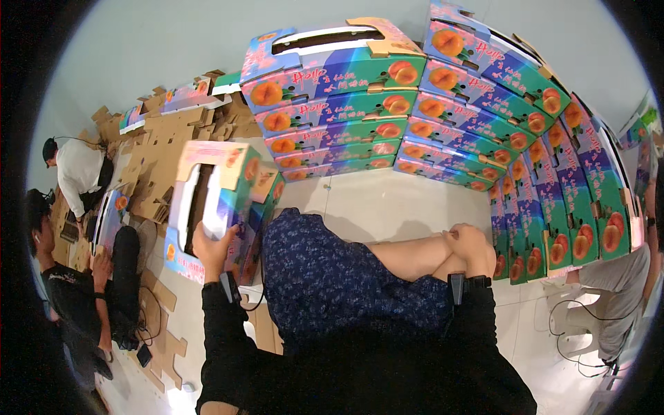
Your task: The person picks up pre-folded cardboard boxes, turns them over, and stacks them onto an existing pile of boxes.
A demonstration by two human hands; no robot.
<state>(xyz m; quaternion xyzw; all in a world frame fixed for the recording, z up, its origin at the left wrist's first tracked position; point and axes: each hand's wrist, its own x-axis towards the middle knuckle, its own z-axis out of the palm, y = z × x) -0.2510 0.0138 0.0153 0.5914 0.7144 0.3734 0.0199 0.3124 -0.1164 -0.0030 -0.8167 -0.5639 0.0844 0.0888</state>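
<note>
At my left, a cardboard fruit box (235, 180) printed with peaches stands upright, with a long handle slot in its pale top. My left hand (213, 247) grips the near edge of this box, thumb along its printed side and fingers on the top. Part of another printed box (266, 200) shows just behind it. My right hand (469, 242) rests on my bare knee with its fingers curled in and no object visible in it.
Stacked fruit boxes (332, 111) rise ahead, with more stacks (477, 104) beside them and at the right (574, 200). Flattened cardboard (159, 155) covers the floor at far left. Two people (76, 290) (79, 169) work at left; another person (615, 290) sits at right near loose cables.
</note>
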